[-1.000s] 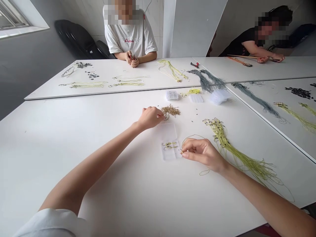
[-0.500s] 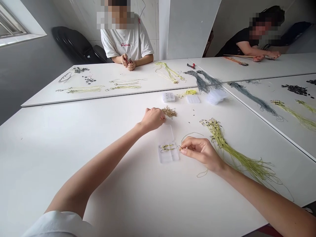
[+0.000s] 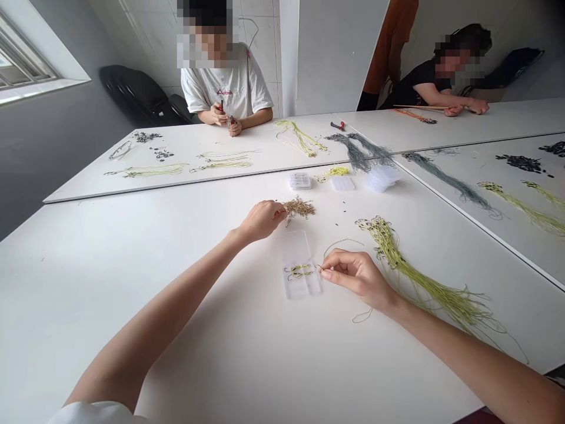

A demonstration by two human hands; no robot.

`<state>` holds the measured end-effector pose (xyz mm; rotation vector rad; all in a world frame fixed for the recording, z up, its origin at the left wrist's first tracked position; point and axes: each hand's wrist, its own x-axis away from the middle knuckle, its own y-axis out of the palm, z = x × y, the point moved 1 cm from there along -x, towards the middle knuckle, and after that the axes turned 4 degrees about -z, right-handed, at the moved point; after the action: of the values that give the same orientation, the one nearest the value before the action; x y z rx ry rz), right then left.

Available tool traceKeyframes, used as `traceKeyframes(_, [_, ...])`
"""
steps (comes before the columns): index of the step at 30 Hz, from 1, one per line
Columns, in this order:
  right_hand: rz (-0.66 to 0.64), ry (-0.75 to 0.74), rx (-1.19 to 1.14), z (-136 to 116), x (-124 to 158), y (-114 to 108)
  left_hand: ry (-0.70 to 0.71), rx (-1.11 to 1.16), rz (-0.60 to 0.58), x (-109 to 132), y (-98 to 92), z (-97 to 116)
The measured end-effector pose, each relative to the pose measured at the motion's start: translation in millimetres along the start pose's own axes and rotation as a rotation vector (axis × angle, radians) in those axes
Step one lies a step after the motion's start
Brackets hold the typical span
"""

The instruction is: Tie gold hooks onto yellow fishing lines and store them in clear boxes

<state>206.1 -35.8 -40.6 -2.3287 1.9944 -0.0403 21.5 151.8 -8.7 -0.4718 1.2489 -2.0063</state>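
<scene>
My left hand (image 3: 263,219) is at the left edge of a pile of small brass-coloured metal pieces (image 3: 301,206). Its fingertips are pinched together, and what they hold is too small to make out. Between the thumb and fingers of my right hand (image 3: 353,274) is a fishing hook (image 3: 319,268), with thin line trailing around that hand. Just left of the hook lies an open clear plastic box (image 3: 296,288), lid folded back, with several hooks on yellow-green line (image 3: 300,271) inside. A large bundle of yellow-green hooked lines (image 3: 410,265) lies to the right.
Behind the pile stand a closed clear box (image 3: 300,181), a flat clear case (image 3: 343,184) and stacked clear cases (image 3: 382,178). Grey line bundles (image 3: 357,150) lie farther back. Across the table, a person in a white shirt (image 3: 227,79) holds a red-handled tool (image 3: 222,107).
My left hand has drawn back slightly left from the brass pile, fingers still pinched. My right hand stays beside the box with the hook. The view has tilted up, and someone in orange appears behind.
</scene>
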Motion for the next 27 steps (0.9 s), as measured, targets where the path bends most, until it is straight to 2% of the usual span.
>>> traceKeyframes(9, [0.027,-0.018,0.004,1,-2,1,-0.053,0.204,0.012,20,-5.5,-1])
traceKeyframes(13, [0.103,-0.076,0.012,3,-4,-1,-0.020,0.335,-0.036,39,-4.2,21])
traceKeyframes(16, [0.170,-0.130,0.049,2,-5,-3,0.058,0.562,-0.178,58,4.3,46])
traceKeyframes(19, [0.173,-0.141,0.082,0,-4,-3,0.062,0.590,-0.247,73,14.3,63])
traceKeyframes(23, [0.152,-0.131,0.113,0,-2,-1,0.039,0.584,-0.266,79,22.5,69])
traceKeyframes(27, [0.193,-0.147,0.145,1,-1,0,0.008,0.613,-0.305,79,24.1,69])
